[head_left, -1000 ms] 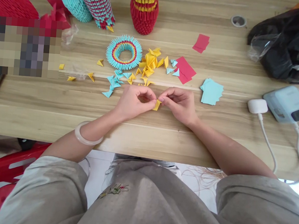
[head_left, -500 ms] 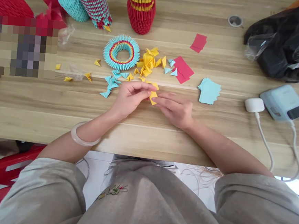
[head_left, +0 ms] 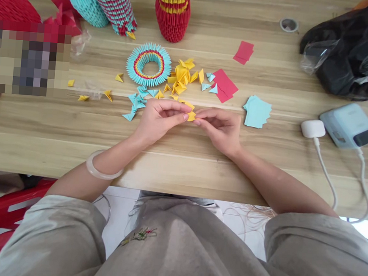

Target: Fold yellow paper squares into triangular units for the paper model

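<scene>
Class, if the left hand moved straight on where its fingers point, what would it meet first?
The right hand, probably: the left hand aims at it across the yellow paper both pinch.

A broad bare strip of the wooden tabletop [head_left: 45, 123] is left along the near edge, to the left of the left hand [head_left: 158, 121] and between the right hand [head_left: 221, 128] and the white charger plug [head_left: 313, 128]. No gap is left between the hands, whose fingers [head_left: 176, 107] are closed on a small yellow folded paper piece [head_left: 191, 116]. Just beyond, the way is littered with turquoise folded paper triangles [head_left: 136, 102], a heap of yellow folded paper triangles [head_left: 180, 76], flat red paper sheets [head_left: 224, 86] and a stack of pale blue paper squares [head_left: 256, 112]. The far right is blocked by a black plastic bag [head_left: 353, 53].
</scene>
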{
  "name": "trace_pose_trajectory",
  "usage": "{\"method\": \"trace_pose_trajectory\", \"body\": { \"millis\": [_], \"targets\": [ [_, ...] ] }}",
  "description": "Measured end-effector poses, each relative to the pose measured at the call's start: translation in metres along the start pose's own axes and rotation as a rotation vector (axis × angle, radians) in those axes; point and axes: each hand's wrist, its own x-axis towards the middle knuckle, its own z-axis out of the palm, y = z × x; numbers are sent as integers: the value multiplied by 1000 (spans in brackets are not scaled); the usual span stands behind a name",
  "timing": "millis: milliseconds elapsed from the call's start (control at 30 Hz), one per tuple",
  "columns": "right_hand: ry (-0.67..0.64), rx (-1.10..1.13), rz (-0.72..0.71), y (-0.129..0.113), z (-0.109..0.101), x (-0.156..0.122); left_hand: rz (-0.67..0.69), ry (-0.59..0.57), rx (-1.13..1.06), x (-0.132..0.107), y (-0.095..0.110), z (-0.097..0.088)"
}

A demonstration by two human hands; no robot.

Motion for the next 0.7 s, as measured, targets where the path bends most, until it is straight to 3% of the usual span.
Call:
{"method": "trace_pose_trajectory", "body": {
  "millis": [167, 300, 700],
  "targets": [
    [51, 227, 150, 1, 2, 3, 99, -58, -82, 1, 0, 1],
    [62, 308, 225, 2, 2, 2, 192, -74, -13, 2, -1, 0],
    [96, 206, 263, -12, 3, 4, 335, -84, 97, 0, -5, 1]
  ]
}}
